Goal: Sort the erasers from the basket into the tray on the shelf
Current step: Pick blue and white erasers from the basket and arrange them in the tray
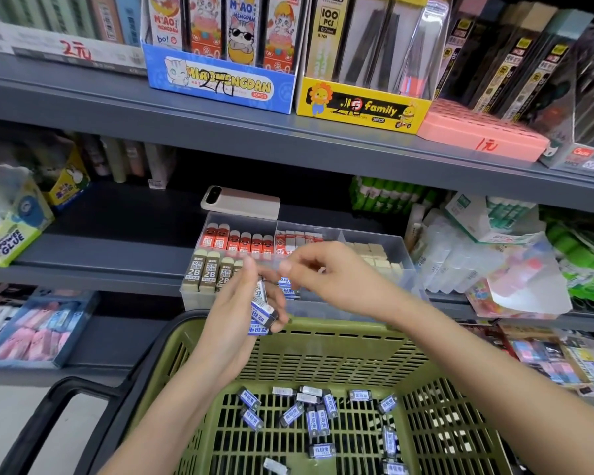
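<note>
1. My left grip (235,303) is raised in front of the tray (405,255). Fingers and thumb are curled round a small stack of blue-label erasers (263,313), which sits just above the far rim of the basket (323,351).
2. My right grip (326,272) is just beside the left, over the tray's front middle. Thumb and forefinger are close together but blurred, so I cannot tell whether they pinch anything.
3. One blue eraser (287,289) stands upright under those fingertips. I cannot tell whether it rests in the tray or is held.
4. The tray is clear plastic with dividers and sits at the front edge of the shelf (117,248).
   - Back left: red erasers (240,243) in a row.
   - Front left: 2B erasers (208,274) standing upright.
   - Right: cream erasers (374,255).
5. The basket is green with a slatted floor, below the tray and nearest me. Loose erasers (318,419) with the same blue label lie scattered flat across its floor at all angles.
6. A phone (244,202) lies on the shelf just behind the tray, camera end to the left.
</note>
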Available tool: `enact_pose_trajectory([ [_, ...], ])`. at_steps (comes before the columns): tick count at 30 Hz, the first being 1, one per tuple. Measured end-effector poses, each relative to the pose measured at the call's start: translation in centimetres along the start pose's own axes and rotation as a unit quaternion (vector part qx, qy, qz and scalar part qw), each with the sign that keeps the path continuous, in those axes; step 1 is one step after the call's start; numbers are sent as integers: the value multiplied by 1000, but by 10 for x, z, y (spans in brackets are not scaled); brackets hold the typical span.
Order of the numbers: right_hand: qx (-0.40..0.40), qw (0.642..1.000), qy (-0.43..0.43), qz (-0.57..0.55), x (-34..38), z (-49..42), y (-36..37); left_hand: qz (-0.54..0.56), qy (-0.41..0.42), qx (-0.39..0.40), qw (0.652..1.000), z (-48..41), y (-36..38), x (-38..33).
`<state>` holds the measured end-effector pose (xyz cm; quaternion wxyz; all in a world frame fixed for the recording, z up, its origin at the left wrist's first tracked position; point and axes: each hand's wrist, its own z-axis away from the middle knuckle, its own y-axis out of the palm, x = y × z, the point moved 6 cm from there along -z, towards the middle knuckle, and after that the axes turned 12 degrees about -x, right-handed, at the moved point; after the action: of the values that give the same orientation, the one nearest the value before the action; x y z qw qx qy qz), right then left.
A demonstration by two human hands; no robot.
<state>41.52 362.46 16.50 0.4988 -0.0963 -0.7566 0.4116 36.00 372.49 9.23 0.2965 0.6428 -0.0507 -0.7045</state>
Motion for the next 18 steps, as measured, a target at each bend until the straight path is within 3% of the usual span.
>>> enact_pose_trajectory([
  [2,-24,999,-23,22,9,13,4,-14,-3,-5,1000,1,0,1],
  [5,-57,984,-78,146,17,30,16,-23,-16,-20,999,1,-3,1],
  [11,-89,986,-68,120,16,37,23,-18,-39,-42,998,3,-3,3],
  [13,-94,993,-31,70,11,39,20,-27,-46,-32,998,5,0,4],
  [15,-79,993,50,-67,2,40,15,-38,-48,-7,998,8,6,7],
  [18,-92,948,111,-285,-6,38,4,-59,-34,35,997,15,18,11],
])
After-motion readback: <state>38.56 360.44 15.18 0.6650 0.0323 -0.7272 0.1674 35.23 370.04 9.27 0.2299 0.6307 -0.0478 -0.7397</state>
